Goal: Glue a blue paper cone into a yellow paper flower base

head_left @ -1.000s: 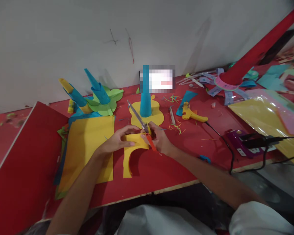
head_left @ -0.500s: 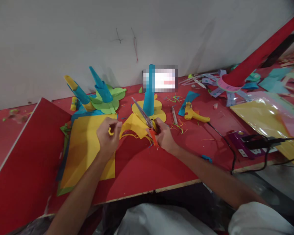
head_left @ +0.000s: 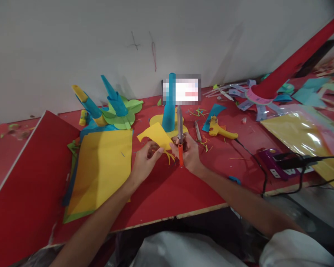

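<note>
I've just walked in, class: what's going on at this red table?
The left hand holds a cut yellow piece by its near edge, while the right hand grips scissors with the blades pointing towards the wall. Just beyond the hands, a blue cone stands on a yellow base. A yellow sheet lies to the left, and a glue gun rests on the table to the right.
</note>
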Action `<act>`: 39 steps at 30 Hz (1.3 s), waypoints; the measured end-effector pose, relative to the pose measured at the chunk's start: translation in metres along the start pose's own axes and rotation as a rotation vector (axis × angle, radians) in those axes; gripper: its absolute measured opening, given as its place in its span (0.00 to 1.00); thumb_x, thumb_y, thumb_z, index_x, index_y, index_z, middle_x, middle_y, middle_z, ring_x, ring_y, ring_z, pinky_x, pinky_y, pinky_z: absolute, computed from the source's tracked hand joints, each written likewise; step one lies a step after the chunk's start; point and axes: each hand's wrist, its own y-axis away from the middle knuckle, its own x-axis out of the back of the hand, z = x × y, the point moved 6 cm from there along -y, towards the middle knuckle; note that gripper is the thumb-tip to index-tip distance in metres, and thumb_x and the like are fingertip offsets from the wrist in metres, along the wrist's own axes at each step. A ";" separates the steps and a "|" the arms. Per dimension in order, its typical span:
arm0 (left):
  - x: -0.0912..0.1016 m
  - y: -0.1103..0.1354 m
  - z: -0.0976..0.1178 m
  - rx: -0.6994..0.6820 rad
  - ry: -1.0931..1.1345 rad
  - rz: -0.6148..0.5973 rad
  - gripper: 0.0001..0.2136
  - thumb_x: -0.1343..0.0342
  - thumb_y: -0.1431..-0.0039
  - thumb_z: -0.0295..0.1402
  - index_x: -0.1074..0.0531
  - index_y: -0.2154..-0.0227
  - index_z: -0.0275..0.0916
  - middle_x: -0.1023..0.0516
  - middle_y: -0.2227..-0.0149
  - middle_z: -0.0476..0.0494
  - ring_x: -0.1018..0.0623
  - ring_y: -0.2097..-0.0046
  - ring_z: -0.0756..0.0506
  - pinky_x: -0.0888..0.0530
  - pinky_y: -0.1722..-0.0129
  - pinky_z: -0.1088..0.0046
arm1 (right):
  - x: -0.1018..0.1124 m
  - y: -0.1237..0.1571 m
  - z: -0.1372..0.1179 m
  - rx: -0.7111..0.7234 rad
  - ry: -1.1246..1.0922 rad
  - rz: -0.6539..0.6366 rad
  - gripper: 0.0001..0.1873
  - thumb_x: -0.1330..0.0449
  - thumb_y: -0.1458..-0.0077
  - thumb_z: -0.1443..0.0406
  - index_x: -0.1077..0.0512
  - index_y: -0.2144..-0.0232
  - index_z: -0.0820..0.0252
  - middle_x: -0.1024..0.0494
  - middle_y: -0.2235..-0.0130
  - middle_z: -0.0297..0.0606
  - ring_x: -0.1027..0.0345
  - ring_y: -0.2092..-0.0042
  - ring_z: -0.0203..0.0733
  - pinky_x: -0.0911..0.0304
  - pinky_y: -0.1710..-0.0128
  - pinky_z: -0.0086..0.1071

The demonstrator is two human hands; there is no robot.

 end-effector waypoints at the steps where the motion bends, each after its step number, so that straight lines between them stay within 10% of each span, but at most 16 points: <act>1: -0.001 -0.001 -0.001 0.016 0.038 -0.003 0.19 0.37 0.39 0.53 0.25 0.59 0.42 0.19 0.60 0.45 0.23 0.64 0.45 0.28 0.64 0.68 | 0.000 0.000 0.000 -0.011 -0.011 -0.003 0.19 0.30 0.47 0.56 0.39 0.69 0.51 0.37 0.72 0.26 0.44 0.73 0.34 0.43 0.73 0.30; 13: 0.004 -0.015 -0.018 0.101 0.466 0.044 0.20 0.31 0.46 0.45 0.37 0.72 0.40 0.43 0.74 0.55 0.42 0.73 0.52 0.45 0.75 0.76 | -0.010 -0.002 0.009 -0.016 -0.094 -0.076 0.23 0.25 0.54 0.56 0.37 0.70 0.54 0.35 0.71 0.25 0.42 0.71 0.33 0.40 0.70 0.28; 20: 0.019 -0.017 -0.015 0.016 0.428 0.115 0.23 0.34 0.39 0.50 0.42 0.68 0.42 0.41 0.72 0.55 0.38 0.73 0.53 0.38 0.75 0.77 | -0.006 -0.004 0.000 -0.031 -0.056 -0.070 0.24 0.25 0.53 0.54 0.37 0.72 0.53 0.38 0.72 0.25 0.45 0.72 0.32 0.42 0.72 0.28; 30: -0.003 -0.007 -0.019 -0.059 0.263 -0.020 0.23 0.45 0.31 0.56 0.45 0.66 0.44 0.46 0.72 0.57 0.41 0.73 0.53 0.35 0.73 0.75 | -0.012 -0.005 0.008 -0.063 -0.071 -0.098 0.25 0.26 0.51 0.51 0.38 0.68 0.52 0.35 0.70 0.25 0.41 0.71 0.33 0.39 0.71 0.28; 39: -0.022 0.006 0.001 -0.137 0.205 -0.102 0.17 0.44 0.29 0.51 0.37 0.53 0.44 0.30 0.63 0.48 0.30 0.64 0.47 0.31 0.65 0.71 | -0.012 0.001 0.000 0.026 -0.051 -0.057 0.20 0.30 0.46 0.54 0.37 0.68 0.53 0.34 0.70 0.26 0.42 0.71 0.33 0.38 0.71 0.28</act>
